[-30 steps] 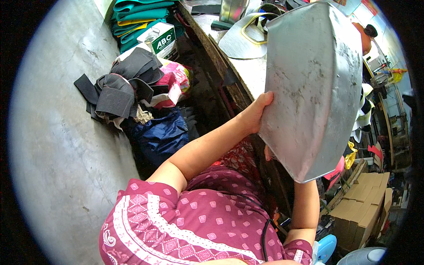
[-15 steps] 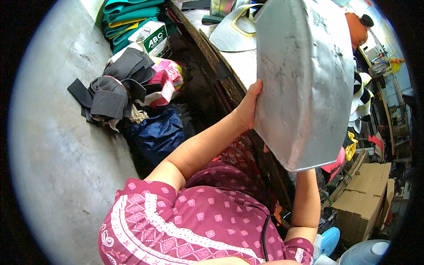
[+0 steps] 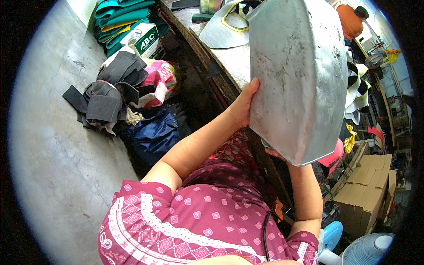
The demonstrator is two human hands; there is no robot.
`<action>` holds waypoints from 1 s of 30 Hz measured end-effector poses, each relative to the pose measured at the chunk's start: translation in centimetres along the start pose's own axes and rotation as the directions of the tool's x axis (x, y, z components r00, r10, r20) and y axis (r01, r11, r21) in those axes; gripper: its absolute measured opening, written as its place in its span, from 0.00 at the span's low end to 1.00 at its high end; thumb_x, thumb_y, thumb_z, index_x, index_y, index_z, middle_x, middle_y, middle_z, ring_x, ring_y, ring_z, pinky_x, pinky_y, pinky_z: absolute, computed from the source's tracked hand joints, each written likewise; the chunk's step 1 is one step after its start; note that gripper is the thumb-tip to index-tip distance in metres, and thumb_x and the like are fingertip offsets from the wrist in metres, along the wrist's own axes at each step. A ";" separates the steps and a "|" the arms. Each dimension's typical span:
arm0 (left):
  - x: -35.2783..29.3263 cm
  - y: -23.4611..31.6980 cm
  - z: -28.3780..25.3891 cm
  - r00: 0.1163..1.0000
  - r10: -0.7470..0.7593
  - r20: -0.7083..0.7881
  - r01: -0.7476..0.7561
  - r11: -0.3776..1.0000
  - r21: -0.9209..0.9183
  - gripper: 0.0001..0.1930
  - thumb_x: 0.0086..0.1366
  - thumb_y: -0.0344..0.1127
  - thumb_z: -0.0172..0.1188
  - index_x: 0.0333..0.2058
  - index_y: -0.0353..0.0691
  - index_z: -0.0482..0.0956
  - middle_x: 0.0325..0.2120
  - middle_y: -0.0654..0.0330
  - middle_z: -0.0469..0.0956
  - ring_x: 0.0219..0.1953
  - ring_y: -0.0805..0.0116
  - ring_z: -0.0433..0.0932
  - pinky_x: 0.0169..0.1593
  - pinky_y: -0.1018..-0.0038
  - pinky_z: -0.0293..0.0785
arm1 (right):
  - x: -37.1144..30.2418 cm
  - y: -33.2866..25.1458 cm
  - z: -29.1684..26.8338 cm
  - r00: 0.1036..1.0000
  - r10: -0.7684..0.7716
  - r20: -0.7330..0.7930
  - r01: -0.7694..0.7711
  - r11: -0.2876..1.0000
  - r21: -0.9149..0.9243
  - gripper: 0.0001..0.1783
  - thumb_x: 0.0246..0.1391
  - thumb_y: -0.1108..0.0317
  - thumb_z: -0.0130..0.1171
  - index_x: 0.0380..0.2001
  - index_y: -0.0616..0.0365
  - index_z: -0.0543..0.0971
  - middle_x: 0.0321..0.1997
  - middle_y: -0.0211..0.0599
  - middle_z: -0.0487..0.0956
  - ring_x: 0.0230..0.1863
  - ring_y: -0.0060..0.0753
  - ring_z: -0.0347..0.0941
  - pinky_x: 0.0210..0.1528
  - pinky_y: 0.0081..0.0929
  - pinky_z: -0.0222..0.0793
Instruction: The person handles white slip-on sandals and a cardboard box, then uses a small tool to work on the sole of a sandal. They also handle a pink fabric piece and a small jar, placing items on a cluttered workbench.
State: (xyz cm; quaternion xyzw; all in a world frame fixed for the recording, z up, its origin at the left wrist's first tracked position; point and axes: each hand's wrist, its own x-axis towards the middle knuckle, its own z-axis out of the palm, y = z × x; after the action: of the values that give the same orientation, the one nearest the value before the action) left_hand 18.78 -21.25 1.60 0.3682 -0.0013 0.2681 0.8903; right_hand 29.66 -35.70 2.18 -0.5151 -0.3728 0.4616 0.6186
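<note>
A big, dented grey sheet-metal container [image 3: 296,84] fills the upper middle, raised in front of me at the edge of the workbench. My left hand [image 3: 244,106] is closed on its left edge, the thumb lying against the near face. Behind the container's lower end, my right hand [image 3: 275,153] is mostly hidden; a strip of it shows as curled fingers beside a small, round, greyish thing [image 3: 266,144] that I cannot make out. Whether the right hand also touches the container is hidden.
Left of the bench [image 3: 229,62] lie a bundle of dark grey cut pieces [image 3: 106,97], a blue plastic bag [image 3: 154,132] and folded green sheets [image 3: 119,20]. A pale curved piece [image 3: 223,33] rests on the bench. Flattened cardboard [image 3: 364,187] and a fan [image 3: 369,249] stand at right.
My view has shifted a little, moving the surroundings slightly. The container stays raised in my left hand. A little more of my right hand shows below it, along with the small round thing.
</note>
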 end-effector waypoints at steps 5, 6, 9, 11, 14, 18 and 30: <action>0.2 0.8 0.9 0.991 -0.004 -0.131 -0.001 0.999 -0.040 0.45 0.63 0.75 0.42 0.65 0.42 0.62 0.58 0.53 0.71 0.59 0.56 0.71 0.63 0.58 0.67 | -0.5 0.4 2.1 0.989 0.124 0.086 -0.137 0.977 0.162 0.22 0.62 0.58 0.53 0.57 0.50 0.68 0.38 0.39 0.77 0.26 0.24 0.63 0.25 0.23 0.63; 0.4 1.0 0.9 0.988 0.027 -0.152 -0.033 0.999 -0.039 0.45 0.64 0.75 0.41 0.65 0.42 0.62 0.58 0.53 0.71 0.59 0.56 0.71 0.63 0.57 0.67 | -0.5 0.0 2.5 0.980 0.175 0.099 -0.197 0.934 0.297 0.22 0.62 0.58 0.53 0.58 0.50 0.68 0.39 0.39 0.76 0.26 0.24 0.63 0.25 0.23 0.63; 1.3 2.0 0.2 0.979 0.119 -0.166 -0.126 0.991 -0.035 0.43 0.65 0.73 0.39 0.66 0.45 0.60 0.60 0.54 0.69 0.61 0.55 0.70 0.63 0.54 0.66 | -0.6 -1.8 2.9 0.968 0.251 0.021 -0.227 0.832 0.505 0.28 0.61 0.64 0.53 0.63 0.48 0.60 0.32 0.43 0.79 0.13 0.21 0.63 0.14 0.16 0.56; 2.0 2.7 -0.5 0.966 0.172 -0.195 -0.187 0.981 -0.057 0.42 0.66 0.73 0.37 0.66 0.45 0.60 0.60 0.54 0.69 0.61 0.54 0.69 0.63 0.53 0.66 | -0.5 -2.7 3.1 0.981 0.193 -0.011 -0.167 0.872 0.460 0.33 0.60 0.69 0.52 0.67 0.50 0.56 0.31 0.46 0.79 0.11 0.22 0.61 0.15 0.15 0.57; 2.9 3.6 -1.8 0.949 0.212 -0.234 -0.240 0.966 -0.099 0.42 0.66 0.73 0.36 0.66 0.46 0.61 0.60 0.55 0.69 0.61 0.53 0.69 0.63 0.53 0.65 | -0.5 -3.8 2.6 0.976 0.215 -0.019 -0.185 0.878 0.442 0.32 0.60 0.66 0.52 0.67 0.50 0.57 0.31 0.49 0.79 0.12 0.22 0.62 0.16 0.15 0.58; 3.6 3.6 -2.6 0.929 0.242 -0.281 -0.264 0.964 -0.039 0.42 0.65 0.74 0.35 0.66 0.49 0.61 0.60 0.57 0.69 0.62 0.53 0.67 0.63 0.53 0.65 | -1.3 -5.1 1.5 0.986 0.164 0.017 -0.157 0.906 0.394 0.31 0.62 0.63 0.52 0.66 0.52 0.59 0.29 0.50 0.79 0.12 0.20 0.62 0.16 0.15 0.60; 3.7 3.7 -2.5 0.938 0.160 -0.308 -0.197 0.976 -0.093 0.42 0.64 0.75 0.36 0.64 0.50 0.65 0.60 0.59 0.70 0.61 0.54 0.68 0.62 0.52 0.65 | -2.9 -8.2 -1.9 0.888 -0.311 -0.338 0.272 0.949 -0.159 0.39 0.61 0.72 0.54 0.72 0.49 0.51 0.37 0.45 0.81 0.25 0.22 0.74 0.27 0.14 0.69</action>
State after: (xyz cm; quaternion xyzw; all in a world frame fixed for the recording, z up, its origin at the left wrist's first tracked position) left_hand 19.72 -15.64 2.93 0.2665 0.0834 0.4000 0.8730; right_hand 32.08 -39.37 9.93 -0.5611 -0.3509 0.2408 0.7100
